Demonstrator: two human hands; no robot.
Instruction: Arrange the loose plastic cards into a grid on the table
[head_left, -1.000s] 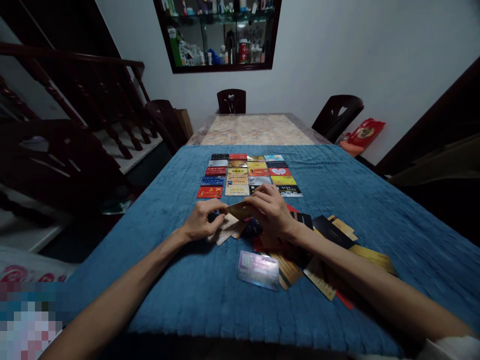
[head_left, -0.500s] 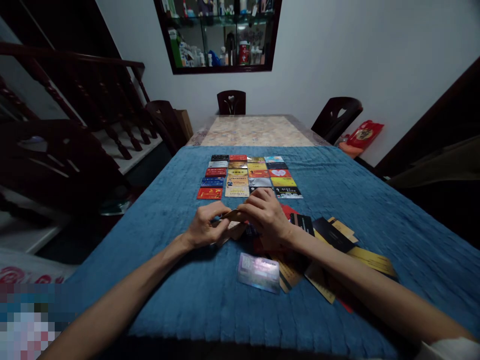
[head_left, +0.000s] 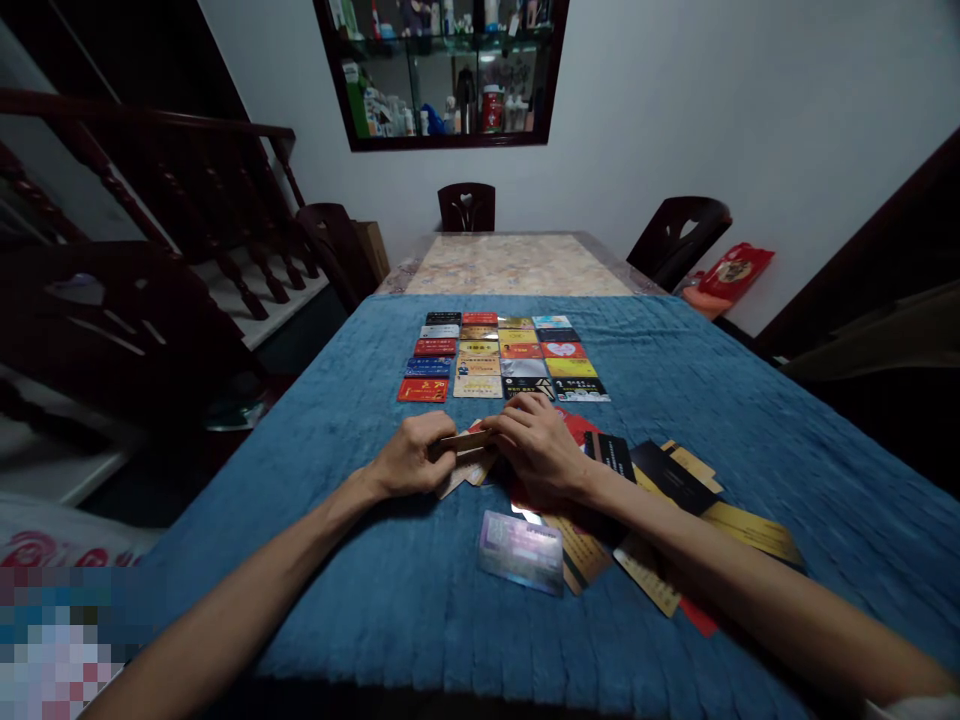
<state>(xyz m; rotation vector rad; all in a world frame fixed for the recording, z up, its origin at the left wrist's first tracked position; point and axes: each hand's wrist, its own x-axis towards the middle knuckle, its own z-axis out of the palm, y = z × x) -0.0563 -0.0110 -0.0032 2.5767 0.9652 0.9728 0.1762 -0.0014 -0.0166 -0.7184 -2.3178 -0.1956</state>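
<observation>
Between my two hands a tan card is held nearly edge-on, just above loose cards. My left hand pinches its left end between thumb and fingers. At its right end, my right hand has its fingers closed on it; the fingertips are partly hidden. Beyond my hands lie rows of cards, with a red card and a cream card in the nearest row. Under and around my right forearm spreads a loose heap, including a black card and a gold card. A translucent card lies nearer me.
A blue cloth covers the near part of the table, with a marbled top beyond it. Dark wooden chairs stand around. At left is a stair railing; a red bag sits at right.
The tan card has turned more edge-on between my hands. My right hand has shifted slightly toward me, so the black patterned card in the nearest row shows more. The view has moved slightly.
</observation>
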